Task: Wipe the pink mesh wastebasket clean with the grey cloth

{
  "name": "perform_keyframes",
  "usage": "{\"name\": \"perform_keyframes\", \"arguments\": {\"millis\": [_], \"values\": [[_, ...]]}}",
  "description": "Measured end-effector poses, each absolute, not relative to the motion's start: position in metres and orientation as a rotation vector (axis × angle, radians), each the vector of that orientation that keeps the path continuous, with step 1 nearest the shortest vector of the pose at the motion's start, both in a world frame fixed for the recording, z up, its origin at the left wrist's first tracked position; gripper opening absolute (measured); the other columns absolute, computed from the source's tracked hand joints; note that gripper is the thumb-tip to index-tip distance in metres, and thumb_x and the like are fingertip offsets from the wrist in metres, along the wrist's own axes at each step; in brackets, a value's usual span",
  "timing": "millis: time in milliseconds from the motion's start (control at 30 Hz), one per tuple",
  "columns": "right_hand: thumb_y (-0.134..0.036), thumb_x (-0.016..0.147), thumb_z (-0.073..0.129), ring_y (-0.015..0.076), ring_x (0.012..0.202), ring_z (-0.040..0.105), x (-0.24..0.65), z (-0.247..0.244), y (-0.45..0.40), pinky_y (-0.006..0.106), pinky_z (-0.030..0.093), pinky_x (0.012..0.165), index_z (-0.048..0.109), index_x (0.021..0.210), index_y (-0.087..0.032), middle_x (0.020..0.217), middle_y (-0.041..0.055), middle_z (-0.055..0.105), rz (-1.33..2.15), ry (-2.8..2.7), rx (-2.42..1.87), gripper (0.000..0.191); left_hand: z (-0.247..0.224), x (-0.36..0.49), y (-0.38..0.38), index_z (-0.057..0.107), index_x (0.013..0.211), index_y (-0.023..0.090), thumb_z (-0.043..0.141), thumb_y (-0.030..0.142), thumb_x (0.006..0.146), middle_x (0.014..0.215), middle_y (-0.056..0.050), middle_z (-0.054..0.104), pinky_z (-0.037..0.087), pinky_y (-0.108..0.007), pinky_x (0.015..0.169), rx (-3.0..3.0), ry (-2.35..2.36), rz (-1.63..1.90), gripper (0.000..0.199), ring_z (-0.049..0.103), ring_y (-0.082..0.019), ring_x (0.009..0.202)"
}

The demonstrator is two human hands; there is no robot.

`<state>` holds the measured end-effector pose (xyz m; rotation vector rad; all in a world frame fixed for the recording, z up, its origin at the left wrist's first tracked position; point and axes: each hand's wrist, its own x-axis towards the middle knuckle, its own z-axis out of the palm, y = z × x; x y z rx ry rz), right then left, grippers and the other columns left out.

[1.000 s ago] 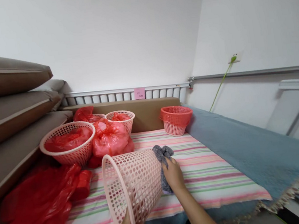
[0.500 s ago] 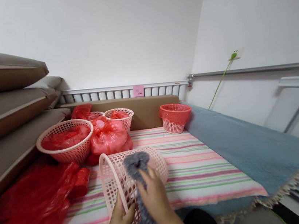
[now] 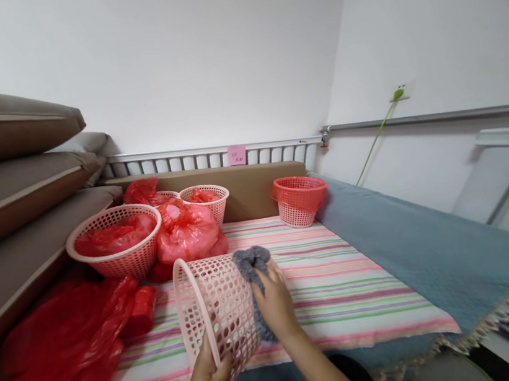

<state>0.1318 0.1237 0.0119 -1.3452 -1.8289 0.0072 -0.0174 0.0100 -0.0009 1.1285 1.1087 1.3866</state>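
A pink perforated basket (image 3: 226,300) lies on its side over the striped cloth, its rim facing left. My left hand (image 3: 207,375) grips the lower part of that rim, thumb on the outer side. Near the basket's base, my right hand (image 3: 274,300) presses a fluffy grey cloth (image 3: 251,266) against the wall; the cloth hangs down between hand and basket. The fingertips of my right hand sink into the cloth.
At left are a basket with red plastic (image 3: 115,237), a full red bag (image 3: 189,233) and loose red bags (image 3: 68,340). A red-lined basket (image 3: 298,200) stands at the back. Stacked cushions (image 3: 13,178) rise at far left.
My right hand has slid the grey cloth rightward along the basket, from its middle to near its base. My left hand still holds the rim.
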Motion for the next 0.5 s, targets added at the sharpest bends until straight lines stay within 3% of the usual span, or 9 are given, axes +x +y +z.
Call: {"name": "perform_keyframes", "arguments": {"millis": [167, 367, 500], "values": [[-0.026, 0.086, 0.045, 0.0235, 0.097, 0.054, 0.173, -0.003, 0.163, 0.032, 0.041, 0.084, 0.061, 0.115, -0.016, 0.105, 0.0124, 0.061, 0.07, -1.681, -1.722, 0.035, -0.02, -0.019, 0.012, 0.026, 0.142, 0.023, 0.057, 0.043, 0.081, 0.135, -0.016, 0.052, 0.037, -0.045, 0.104, 1.139, 0.973, 1.343, 0.071, 0.048, -0.029, 0.124], [-0.026, 0.086, 0.044, 0.0233, 0.096, 0.055, 0.179, -0.01, 0.165, 0.031, 0.04, 0.083, 0.061, 0.115, -0.015, 0.103, 0.0124, 0.061, 0.026, -1.662, -1.709, 0.035, -0.005, -0.024, 0.018, 0.022, 0.143, 0.021, 0.062, 0.029, 0.078, 0.136, -0.015, 0.052, 0.03, -0.046, 0.109, 1.153, 1.048, 1.383, 0.077, 0.047, -0.029, 0.125], [-0.025, 0.086, 0.046, 0.0244, 0.098, 0.054, 0.167, -0.006, 0.157, 0.033, 0.041, 0.085, 0.06, 0.117, -0.017, 0.106, 0.0122, 0.06, 0.019, -1.684, -1.696, 0.035, 0.014, -0.027, 0.025, 0.013, 0.145, 0.021, 0.059, 0.025, 0.078, 0.14, -0.013, 0.048, 0.034, -0.044, 0.107, 1.085, 1.06, 1.412, 0.081, 0.044, -0.028, 0.128]]}}
